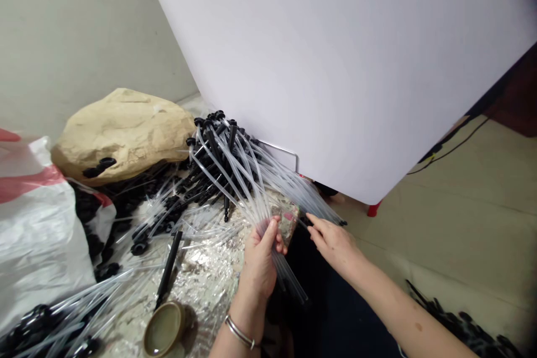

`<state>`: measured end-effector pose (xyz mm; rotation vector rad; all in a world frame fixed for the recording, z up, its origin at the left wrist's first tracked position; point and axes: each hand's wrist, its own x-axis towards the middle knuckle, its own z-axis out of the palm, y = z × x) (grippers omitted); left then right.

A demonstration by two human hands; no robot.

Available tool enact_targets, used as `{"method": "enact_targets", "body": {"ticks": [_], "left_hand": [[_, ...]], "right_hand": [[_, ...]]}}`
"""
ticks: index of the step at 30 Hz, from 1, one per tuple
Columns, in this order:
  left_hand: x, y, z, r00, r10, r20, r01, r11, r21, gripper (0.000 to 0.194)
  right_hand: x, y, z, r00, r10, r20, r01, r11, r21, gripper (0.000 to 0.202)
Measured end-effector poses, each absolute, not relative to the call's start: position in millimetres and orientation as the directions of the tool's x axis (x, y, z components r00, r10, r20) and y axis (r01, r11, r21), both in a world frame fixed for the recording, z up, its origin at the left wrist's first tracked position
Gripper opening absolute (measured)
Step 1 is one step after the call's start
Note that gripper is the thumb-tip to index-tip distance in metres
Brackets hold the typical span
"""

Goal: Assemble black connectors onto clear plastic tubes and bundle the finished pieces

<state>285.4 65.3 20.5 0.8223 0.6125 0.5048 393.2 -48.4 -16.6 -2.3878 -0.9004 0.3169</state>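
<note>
The left hand (259,260) is closed; its fingers grip a bundle of slender, clear plastic tubes (260,207). The upper lengths fan out toward black plastic fittings (205,122) at the far side of the table (210,271); the lower ends project below the fist, over dark fabric (331,302). A silver metal bangle (239,333) encircles the left wrist. The right hand (335,243) is open, its fingers extended toward the left hand and grasping nothing visible. Just beyond it, a second set of clear tubes (306,196) slants across the table edge.

The table surface is covered with crinkled transparent film. On it, a straight black rod-shaped part (169,268) lies beside a round olive-brown dish (163,329). A bulky tan wrapped bundle (126,128) is located behind, and a white-and-red plastic sack (37,240) at the left. A large white panel (335,67) stands beyond the hands.
</note>
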Motion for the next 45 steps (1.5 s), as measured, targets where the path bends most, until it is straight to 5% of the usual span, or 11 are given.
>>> {"method": "enact_targets", "body": {"ticks": [7,18,29,45], "left_hand": [[285,65,21,0.720,0.626,-0.299,-0.173,0.579,0.797,0.030],[285,65,21,0.742,0.599,-0.300,-0.167,0.599,0.783,0.033],[284,67,15,0.719,0.614,-0.325,-0.180,0.616,0.767,0.022],[284,58,18,0.734,0.609,-0.302,-0.207,0.624,0.754,0.038]], "right_hand": [[400,-40,-23,0.758,0.650,-0.049,0.444,-0.569,-0.692,0.038],[403,-35,-32,0.725,0.655,-0.214,0.080,-0.389,-0.918,0.032],[375,-39,-14,0.647,0.749,-0.145,0.140,-0.303,-0.943,0.011],[351,-46,1,0.574,0.815,-0.084,0.331,-0.325,-0.886,0.019]]}}
